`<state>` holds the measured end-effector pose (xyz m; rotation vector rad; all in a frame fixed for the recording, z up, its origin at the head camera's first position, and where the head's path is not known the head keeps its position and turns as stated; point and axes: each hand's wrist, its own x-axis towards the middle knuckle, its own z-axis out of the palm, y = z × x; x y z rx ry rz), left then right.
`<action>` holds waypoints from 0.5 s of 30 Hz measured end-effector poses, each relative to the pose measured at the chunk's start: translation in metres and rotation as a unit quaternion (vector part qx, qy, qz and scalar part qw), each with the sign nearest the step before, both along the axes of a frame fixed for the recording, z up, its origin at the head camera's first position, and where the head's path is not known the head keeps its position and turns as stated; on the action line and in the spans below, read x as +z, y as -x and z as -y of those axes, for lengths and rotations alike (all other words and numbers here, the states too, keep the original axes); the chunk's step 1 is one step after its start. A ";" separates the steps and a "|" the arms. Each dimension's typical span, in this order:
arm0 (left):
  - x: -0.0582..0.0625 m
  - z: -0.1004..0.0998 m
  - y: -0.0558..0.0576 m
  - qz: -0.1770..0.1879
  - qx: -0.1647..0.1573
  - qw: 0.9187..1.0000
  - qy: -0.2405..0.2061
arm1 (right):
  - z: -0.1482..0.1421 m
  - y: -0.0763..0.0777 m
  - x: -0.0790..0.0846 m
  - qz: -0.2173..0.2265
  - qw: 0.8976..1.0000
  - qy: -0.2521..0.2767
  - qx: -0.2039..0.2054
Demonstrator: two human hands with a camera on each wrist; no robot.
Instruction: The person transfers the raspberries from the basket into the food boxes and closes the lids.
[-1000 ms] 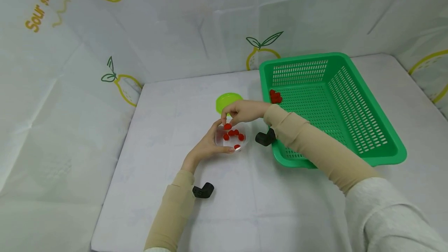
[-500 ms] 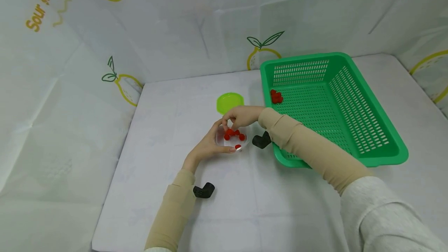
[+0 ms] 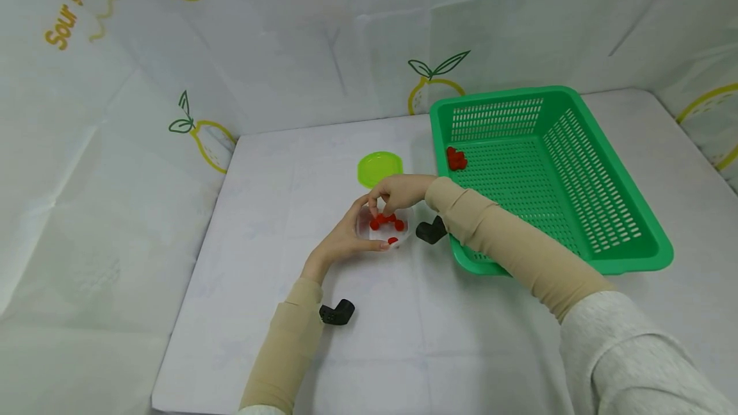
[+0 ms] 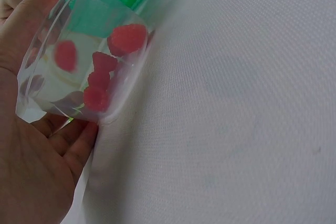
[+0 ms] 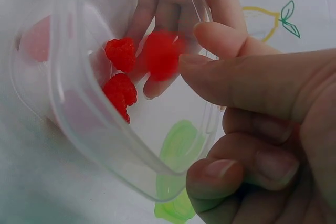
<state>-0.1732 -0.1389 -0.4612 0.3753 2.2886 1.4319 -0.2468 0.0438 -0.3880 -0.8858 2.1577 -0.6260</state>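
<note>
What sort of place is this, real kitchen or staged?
Probably a staged recording booth: lemon-print sheets hang behind a white-covered table, and the person wears black wrist cameras.

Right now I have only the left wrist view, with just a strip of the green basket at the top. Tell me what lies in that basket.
Observer: The head view shows a small cluster of red berries in the green basket, by its left wall.

Operator: Give me the lid's position.

Observer: The lime-green lid lies on the table, just beyond the clear container.

Operator: Now report the right hand's fingertips.

Observer: In the right wrist view, the right hand has its thumb tip right beside a blurred raspberry; I cannot tell whether they touch.
</note>
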 end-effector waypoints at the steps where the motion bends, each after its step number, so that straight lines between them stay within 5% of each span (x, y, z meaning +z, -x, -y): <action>1: 0.000 0.000 0.000 0.000 0.001 1.000 0.001 | 0.000 0.000 0.000 0.000 1.000 0.000 0.000; 15: 0.002 -0.002 -0.001 -0.002 -0.005 1.000 -0.003 | 0.001 -0.002 0.002 0.005 1.000 -0.004 -0.002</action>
